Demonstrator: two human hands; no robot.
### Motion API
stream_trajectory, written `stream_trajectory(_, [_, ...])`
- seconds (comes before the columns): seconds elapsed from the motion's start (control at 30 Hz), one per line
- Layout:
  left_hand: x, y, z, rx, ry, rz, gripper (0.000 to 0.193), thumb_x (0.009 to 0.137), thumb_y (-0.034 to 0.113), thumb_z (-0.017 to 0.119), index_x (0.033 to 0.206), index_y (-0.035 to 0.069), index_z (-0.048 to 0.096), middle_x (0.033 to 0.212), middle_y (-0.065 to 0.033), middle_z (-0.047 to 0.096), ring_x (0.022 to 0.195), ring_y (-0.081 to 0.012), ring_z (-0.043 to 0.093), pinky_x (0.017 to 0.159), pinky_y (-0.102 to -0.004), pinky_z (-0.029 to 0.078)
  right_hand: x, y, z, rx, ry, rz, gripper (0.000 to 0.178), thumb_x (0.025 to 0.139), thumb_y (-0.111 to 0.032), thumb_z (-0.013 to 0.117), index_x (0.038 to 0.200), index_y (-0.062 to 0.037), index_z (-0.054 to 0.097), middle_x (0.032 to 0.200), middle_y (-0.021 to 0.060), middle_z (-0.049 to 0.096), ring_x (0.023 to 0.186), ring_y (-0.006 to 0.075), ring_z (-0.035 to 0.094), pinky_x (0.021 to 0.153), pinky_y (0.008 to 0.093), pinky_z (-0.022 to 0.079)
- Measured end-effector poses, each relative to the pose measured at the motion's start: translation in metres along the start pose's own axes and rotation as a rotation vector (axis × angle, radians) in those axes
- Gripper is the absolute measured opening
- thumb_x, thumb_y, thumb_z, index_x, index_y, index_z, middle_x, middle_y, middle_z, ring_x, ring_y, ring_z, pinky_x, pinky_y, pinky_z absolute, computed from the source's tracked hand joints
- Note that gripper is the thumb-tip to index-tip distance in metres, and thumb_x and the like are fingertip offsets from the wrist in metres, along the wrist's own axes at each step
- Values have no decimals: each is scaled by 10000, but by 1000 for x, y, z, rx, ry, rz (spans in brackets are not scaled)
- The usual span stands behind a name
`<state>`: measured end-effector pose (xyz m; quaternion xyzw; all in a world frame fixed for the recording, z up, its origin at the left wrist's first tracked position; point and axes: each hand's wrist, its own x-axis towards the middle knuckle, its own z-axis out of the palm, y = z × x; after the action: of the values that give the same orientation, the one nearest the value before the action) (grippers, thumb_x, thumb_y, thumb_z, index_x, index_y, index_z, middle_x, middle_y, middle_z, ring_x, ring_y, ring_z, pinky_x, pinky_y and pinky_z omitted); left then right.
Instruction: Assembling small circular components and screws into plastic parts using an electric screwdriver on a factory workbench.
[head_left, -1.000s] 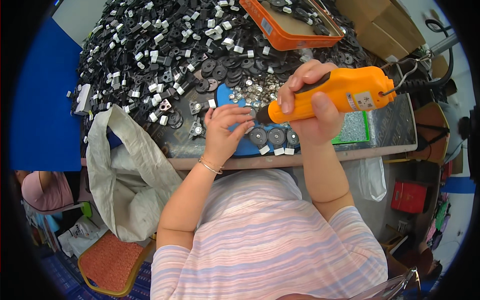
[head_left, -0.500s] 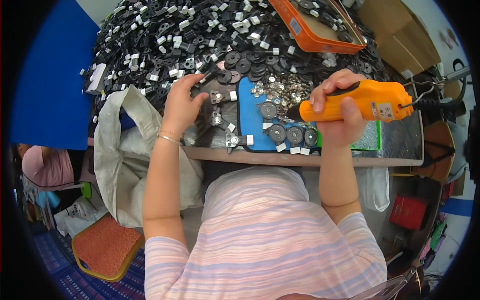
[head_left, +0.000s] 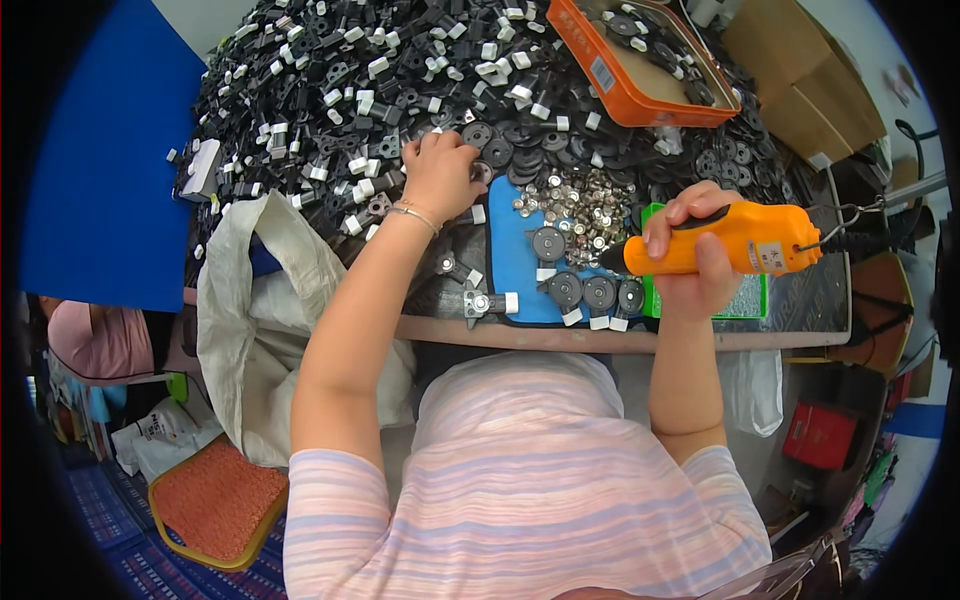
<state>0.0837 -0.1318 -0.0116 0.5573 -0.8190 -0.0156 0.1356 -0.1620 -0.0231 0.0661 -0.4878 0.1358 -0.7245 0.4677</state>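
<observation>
My right hand (head_left: 690, 245) is wrapped round an orange electric screwdriver (head_left: 740, 238), held level, its dark nose pointing left over small silvery metal parts (head_left: 588, 205). My left hand (head_left: 440, 175) reaches to the near edge of the heap, fingers curled over dark round discs. One dark disc (head_left: 483, 173) shows between thumb and forefinger; the other fingertips are hidden. Near my left wrist lie black bracket pieces with white ends, one bracket (head_left: 485, 305) at the blue mat's edge. On the blue mat (head_left: 508, 270), several disc assemblies (head_left: 598, 293) with white tabs lie along the front.
A large heap of black and white plastic parts (head_left: 320, 90) covers the back. Behind stand an orange tray (head_left: 655, 112) and a cardboard box (head_left: 810, 85). Beside the mat sits a green-rimmed tray (head_left: 765, 300). A pale sack (head_left: 265, 340) hangs at the left edge.
My left hand has moved right and away from me, onto the discs. The screwdriver has come slightly right and nearer. The whole view has shifted a little.
</observation>
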Motion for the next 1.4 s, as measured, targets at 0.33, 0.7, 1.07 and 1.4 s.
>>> stream_trajectory(0.33, [23, 7, -10, 106, -206, -70, 455, 589, 398, 799, 961, 154, 701, 1107, -45, 536, 1148, -248, 424, 1022, -526, 209, 1, 2, -6, -36, 28, 1, 255, 786, -88, 649, 955, 24, 494, 889, 152, 514, 584, 206, 568, 554, 286, 500])
stream_trajectory(0.7, [-36, 40, -27, -190, -161, 152, 384, 605, 316, 775, 930, 136, 676, 934, -32, 595, 1034, -232, 516, 1027, -574, 190, -3, 0, -4, -92, -17, 38, 280, 815, -188, 617, 980, -1, 490, 881, 132, 498, 573, 201, 560, 582, 311, 479])
stream_trajectory(1.07, [-59, 45, -21, -66, -176, 152, 456, 574, 437, 789, 863, 101, 683, 920, -40, 593, 1019, -225, 514, 1023, -607, 191, -9, 0, 4, -61, -45, 44, 278, 811, -174, 634, 982, 1, 503, 888, 133, 502, 580, 206, 569, 584, 312, 485])
stream_trajectory(1.4, [-94, 41, -65, -254, -220, 119, 428, 586, 214, 774, 981, 117, 639, 947, -34, 589, 1045, -223, 504, 1020, -514, 210, -9, 0, 18, -7, -84, 68, 276, 827, -210, 599, 985, -13, 488, 895, 123, 492, 582, 190, 558, 594, 311, 482])
